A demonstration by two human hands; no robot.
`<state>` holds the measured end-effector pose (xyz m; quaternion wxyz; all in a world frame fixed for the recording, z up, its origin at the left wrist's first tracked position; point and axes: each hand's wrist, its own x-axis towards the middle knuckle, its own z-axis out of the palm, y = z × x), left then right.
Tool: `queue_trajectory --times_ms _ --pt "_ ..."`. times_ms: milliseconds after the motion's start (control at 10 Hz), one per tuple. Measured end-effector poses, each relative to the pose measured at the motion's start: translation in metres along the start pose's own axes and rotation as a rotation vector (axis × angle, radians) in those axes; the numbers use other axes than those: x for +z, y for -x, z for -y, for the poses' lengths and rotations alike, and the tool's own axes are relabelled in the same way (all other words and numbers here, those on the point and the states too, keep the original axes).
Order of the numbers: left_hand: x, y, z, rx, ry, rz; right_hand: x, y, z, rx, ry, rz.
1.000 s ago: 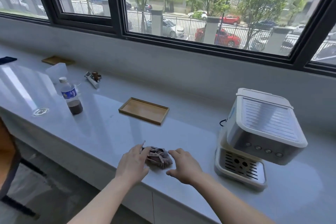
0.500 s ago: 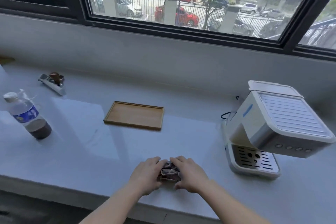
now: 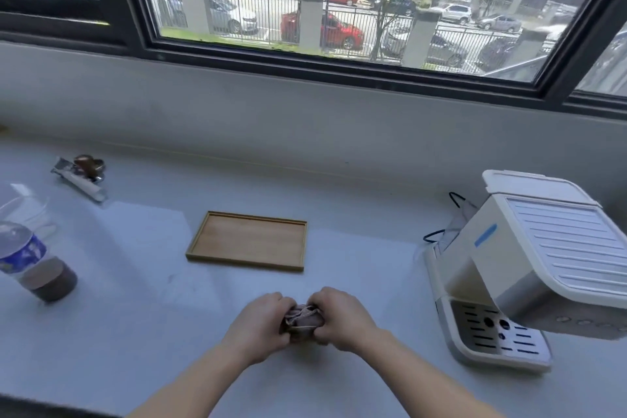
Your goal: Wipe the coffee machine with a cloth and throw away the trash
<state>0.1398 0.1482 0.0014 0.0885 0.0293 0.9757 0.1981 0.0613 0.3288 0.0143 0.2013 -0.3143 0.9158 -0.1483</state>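
Our left grip [image 3: 258,329] and right grip [image 3: 342,319] clutch the cloth [image 3: 302,319]; wooden tray [image 3: 247,241] above, coffee machine [image 3: 543,265] right, bare bench [image 3: 373,282] between.

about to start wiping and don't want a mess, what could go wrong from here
The cloth is a tight wad gripped by the left hand and right hand; unopened, it may wipe the coffee machine poorly.
The black cable by the machine could snag on a wiping pass.
The bottle of dark liquid might tip during trash clearing.
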Motion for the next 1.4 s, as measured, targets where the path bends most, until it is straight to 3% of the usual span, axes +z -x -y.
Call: queue_trajectory --times_ms 300,700,1200,1400 --pt "-0.057 -0.032 0.046 -0.095 0.051 -0.138 -0.037 -0.076 0.035 -0.097 0.01 -0.095" --pt "-0.09 -0.107 0.127 -0.061 0.023 -0.126 -0.038 -0.17 0.068 0.074 -0.047 -0.179" --pt "-0.071 -0.115 0.16 -0.079 -0.06 -0.038 -0.018 -0.188 0.074 0.112 0.044 -0.093" --pt "-0.095 -0.106 0.147 -0.104 -0.054 -0.103 -0.034 -0.178 0.073 0.124 0.014 -0.104"
